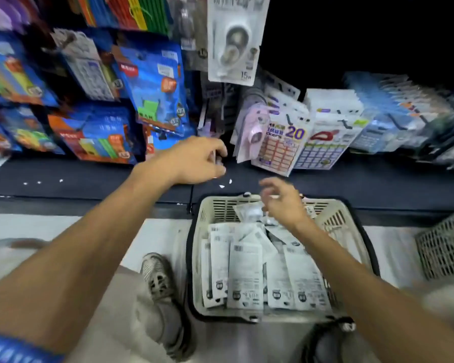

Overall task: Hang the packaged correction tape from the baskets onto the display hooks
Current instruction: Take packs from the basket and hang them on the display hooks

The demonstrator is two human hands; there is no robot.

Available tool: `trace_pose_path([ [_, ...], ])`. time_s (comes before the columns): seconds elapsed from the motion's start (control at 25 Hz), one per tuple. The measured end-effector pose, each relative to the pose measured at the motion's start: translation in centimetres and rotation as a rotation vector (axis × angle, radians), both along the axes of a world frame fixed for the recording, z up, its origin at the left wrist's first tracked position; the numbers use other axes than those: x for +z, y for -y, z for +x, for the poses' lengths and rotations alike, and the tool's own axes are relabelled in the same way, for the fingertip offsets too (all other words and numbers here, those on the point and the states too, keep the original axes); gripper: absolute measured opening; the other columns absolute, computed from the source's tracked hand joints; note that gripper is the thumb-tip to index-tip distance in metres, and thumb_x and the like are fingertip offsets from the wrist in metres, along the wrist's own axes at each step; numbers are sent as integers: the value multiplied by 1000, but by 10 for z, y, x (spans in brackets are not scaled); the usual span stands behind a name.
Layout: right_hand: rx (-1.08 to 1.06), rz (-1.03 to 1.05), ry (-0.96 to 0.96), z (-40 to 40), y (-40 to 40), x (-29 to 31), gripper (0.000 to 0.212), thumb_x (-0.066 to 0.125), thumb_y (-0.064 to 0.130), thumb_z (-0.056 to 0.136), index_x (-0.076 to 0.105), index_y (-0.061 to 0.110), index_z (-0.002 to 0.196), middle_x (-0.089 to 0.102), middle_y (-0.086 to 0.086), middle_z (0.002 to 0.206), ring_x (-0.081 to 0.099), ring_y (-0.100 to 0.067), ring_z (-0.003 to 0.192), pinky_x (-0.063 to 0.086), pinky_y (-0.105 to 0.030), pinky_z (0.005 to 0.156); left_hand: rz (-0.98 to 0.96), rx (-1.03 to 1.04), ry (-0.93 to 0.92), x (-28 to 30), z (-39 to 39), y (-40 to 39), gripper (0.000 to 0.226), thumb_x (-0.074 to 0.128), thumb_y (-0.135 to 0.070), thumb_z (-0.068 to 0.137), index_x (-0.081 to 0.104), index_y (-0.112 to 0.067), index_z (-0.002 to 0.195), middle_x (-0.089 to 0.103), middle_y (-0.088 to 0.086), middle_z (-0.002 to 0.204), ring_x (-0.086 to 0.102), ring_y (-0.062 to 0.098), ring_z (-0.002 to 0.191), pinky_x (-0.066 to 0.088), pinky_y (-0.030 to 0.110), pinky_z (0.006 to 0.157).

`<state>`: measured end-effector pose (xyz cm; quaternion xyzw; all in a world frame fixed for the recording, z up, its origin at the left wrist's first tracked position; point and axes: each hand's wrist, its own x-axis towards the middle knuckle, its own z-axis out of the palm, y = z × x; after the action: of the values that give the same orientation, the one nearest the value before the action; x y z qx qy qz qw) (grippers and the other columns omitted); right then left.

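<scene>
A cream basket [203, 258] on the floor holds several white packaged correction tapes [244, 273]. My right hand [283, 203] hovers over the basket's far end with loosely curled fingers that hold nothing, just above a tilted packet [248, 212]. My left hand [197, 161] reaches to the foot of the display, where its thumb and fingers pinch a small grey thing that looks like a display hook tip [216, 154]. Higher up, one correction tape pack [235, 40] hangs on the display.
Blue and orange packs [152, 82] hang at the left, and sticker packs [286, 142] lean at the right. A dark ledge [89, 179] runs below the display. My shoe [157, 276] is left of the basket; a grey basket [443, 247] sits at the right edge.
</scene>
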<state>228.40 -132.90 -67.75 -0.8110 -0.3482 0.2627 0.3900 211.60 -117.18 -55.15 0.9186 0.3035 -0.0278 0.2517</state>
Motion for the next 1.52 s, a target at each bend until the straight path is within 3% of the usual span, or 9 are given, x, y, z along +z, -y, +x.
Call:
trace_pose_path([
  [0.16, 569, -800, 258, -16, 89, -106, 46, 59, 9, 91, 58, 21, 136, 58, -8, 138, 57, -27, 122, 48, -33, 95, -182, -217, -563, -115, -29, 59, 34, 56, -20, 100, 61, -22, 134, 60, 5, 136, 57, 25, 120, 46, 31, 97],
  [0.44, 918, -594, 748, -40, 86, -158, 102, 53, -16, 80, 8, 30, 159, -3, -2, 170, 6, -33, 154, 19, -58, 120, 429, -549, -747, -209, -22, 96, 62, 67, -13, 90, 42, -11, 146, 46, 16, 144, 43, 34, 134, 35, 47, 110],
  [0.64, 824, -375, 571, -20, 80, -151, 76, 51, -3, 96, 25, 34, 158, 23, 5, 166, 28, -20, 148, 22, -48, 122, 480, -552, -700, -230, -20, 87, 86, 68, -10, 87, 17, -13, 155, 25, 21, 158, 30, 39, 142, 35, 53, 115],
  [0.72, 521, -137, 312, -4, 76, -132, 29, 57, 13, 101, 67, 21, 127, 72, -1, 120, 63, -10, 101, 54, -43, 93, 317, -432, -549, -232, -18, 77, 98, 72, -17, 86, 11, -23, 162, 15, 14, 168, 21, 36, 151, 25, 55, 122],
  [0.8, 290, -66, -16, 8, 68, -116, 25, 55, 24, 103, 71, 6, 98, 70, -5, 79, 61, -16, 67, 50, -35, 66, -135, -207, -272, -225, -13, 68, 84, 83, -30, 77, 43, -28, 152, 31, 3, 164, 31, 26, 148, 31, 49, 120],
  [0.92, 126, -52, -502, 6, 58, -102, 25, 53, 17, 104, 71, 1, 108, 74, -8, 82, 65, -17, 63, 54, -30, 59, -809, 200, -60, -205, -1, 60, 42, 89, -17, 73, 70, -29, 109, 73, -3, 120, 70, 15, 109, 58, 36, 95],
  [1.08, 177, -136, -662, -35, 56, -104, 48, 61, 5, 95, 56, 28, 137, 61, -4, 140, 67, -10, 111, 58, -28, 88, -818, 442, 273, -193, -3, 56, 22, 85, -31, 79, 77, -27, 99, 82, -3, 93, 78, 23, 85, 59, 40, 73],
  [1.32, 865, -522, 548, -101, 76, -158, 117, 63, -5, 84, -21, 34, 156, -31, -3, 164, -10, -38, 154, 5, -56, 122, -647, 545, 543, -179, -25, 46, 21, 74, -20, 93, 71, -39, 102, 78, -23, 95, 74, -1, 88, 56, 15, 71],
  [1.52, 881, -414, 690, -61, 69, -157, 76, 50, 4, 100, 14, 32, 160, 10, 5, 169, 12, -28, 154, 12, -49, 123, -550, 474, 503, -173, -28, 54, 16, 74, -46, 86, 69, -52, 100, 78, -15, 105, 73, 9, 100, 58, 34, 87],
])
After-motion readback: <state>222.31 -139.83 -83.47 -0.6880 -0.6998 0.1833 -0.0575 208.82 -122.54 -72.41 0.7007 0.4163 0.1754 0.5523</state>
